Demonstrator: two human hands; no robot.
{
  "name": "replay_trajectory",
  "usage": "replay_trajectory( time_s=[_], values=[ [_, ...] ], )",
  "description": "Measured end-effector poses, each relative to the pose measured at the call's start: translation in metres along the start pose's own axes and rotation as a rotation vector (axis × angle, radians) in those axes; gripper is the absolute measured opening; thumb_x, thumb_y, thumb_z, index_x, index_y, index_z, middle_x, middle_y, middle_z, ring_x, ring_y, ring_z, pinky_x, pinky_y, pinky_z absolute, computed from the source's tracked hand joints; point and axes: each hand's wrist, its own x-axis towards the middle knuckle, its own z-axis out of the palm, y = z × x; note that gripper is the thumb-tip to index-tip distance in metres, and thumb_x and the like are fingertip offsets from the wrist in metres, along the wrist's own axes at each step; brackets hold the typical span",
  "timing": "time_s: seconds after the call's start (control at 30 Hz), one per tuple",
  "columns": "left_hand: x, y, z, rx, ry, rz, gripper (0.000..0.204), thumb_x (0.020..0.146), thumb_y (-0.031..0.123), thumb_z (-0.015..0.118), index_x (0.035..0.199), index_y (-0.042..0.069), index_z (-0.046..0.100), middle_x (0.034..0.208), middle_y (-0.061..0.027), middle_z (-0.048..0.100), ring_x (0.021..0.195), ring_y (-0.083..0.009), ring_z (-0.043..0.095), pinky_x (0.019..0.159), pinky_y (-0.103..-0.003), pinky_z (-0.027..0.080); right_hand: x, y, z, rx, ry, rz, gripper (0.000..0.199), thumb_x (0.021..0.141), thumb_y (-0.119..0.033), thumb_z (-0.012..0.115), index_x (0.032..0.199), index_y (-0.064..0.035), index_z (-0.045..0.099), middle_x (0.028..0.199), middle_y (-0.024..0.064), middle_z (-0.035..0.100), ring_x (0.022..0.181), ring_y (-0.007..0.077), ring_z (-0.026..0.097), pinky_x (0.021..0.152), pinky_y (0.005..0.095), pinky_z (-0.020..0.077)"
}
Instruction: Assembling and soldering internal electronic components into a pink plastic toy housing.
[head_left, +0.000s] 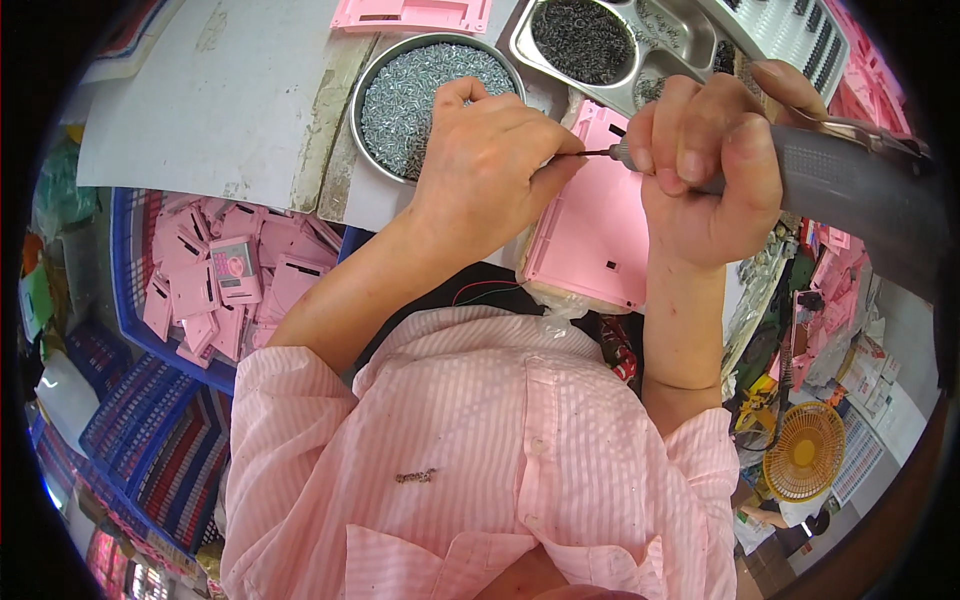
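Right hand (705,165): fist wrapped tight around the grey driver (850,185), thumb on top; the driver's thin bit (590,153) runs level toward the left hand.

Left hand (490,160): fingers curled shut, fingertips pinched at the tip of the bit. Whether they hold a screw cannot be told; the spot is hidden by the fingers.

Pink panel (590,230): flat on the tabletop near its front edge, under both hands, directly below the bit. A small dark slot shows in its lower part. A clear bag (560,305) pokes out from beneath its near edge.

Round bowl (415,95): steel, full of small silver screws, just behind the left hand, toward the back of the tabletop.

Steel tray (650,45): divided, at the back edge right of the bowl; its left compartment holds dark screws, the next one a few pale ones.

Pink lid (410,14): flat part at the back edge, behind the bowl.

White sheet (200,100): covers the left part of the tabletop.

Blue crate (130,290): below the left edge of the tabletop, filled with loose pink parts (215,280).

Yellow fan (805,452): on the floor, lower right, well apart from the hands.

Pink stock (865,75): stacked at the right back corner, behind the driver.
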Motion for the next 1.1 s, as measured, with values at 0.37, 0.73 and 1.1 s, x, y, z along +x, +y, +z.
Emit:
replay_trajectory(
  time_s=[0.37, 0.73, 1.1],
  values=[
    [-0.009, -0.038, -0.041, 0.426, -0.246, -0.162, 0.013, 0.080, 0.024, 0.076, 0.087, 0.013, 0.072, 0.095, -0.0004, 0.063, 0.099, -0.0243, 0.058, 0.092, -0.052, 0.036, -0.017, 0.014, 0.003, -0.161, 0.091, 0.131, 0.029, 0.095, -0.003, 0.054, 0.124, -0.0025, 0.047, 0.066, 0.0058, 0.048, 0.050, 0.0114, 0.042, 0.046, 0.0295, 0.0414],
    [-0.004, -0.028, -0.031, 0.281, -0.266, -0.103, 0.007, 0.086, 0.021, 0.069, 0.084, 0.014, 0.067, 0.086, 0.0003, 0.063, 0.090, -0.0218, 0.059, 0.088, -0.048, 0.037, -0.025, 0.022, 0.007, -0.266, 0.072, 0.147, 0.028, 0.086, -0.001, 0.070, 0.111, 0.0023, 0.057, 0.081, 0.0045, 0.059, 0.064, 0.0111, 0.056, 0.058, 0.0247, 0.0477],
    [-0.019, 0.010, -0.011, -0.101, -0.175, -0.026, 0.011, 0.079, 0.017, 0.077, 0.086, 0.015, 0.069, 0.078, 0.0046, 0.066, 0.086, -0.0172, 0.062, 0.087, -0.042, 0.035, -0.036, -0.014, 0.019, 0.087, 0.103, 0.032, 0.044, 0.103, -0.025, 0.052, 0.145, -0.0146, 0.041, 0.069, 0.0004, 0.050, 0.055, 0.0116, 0.044, 0.048, 0.0270, 0.0404]
  ],
)
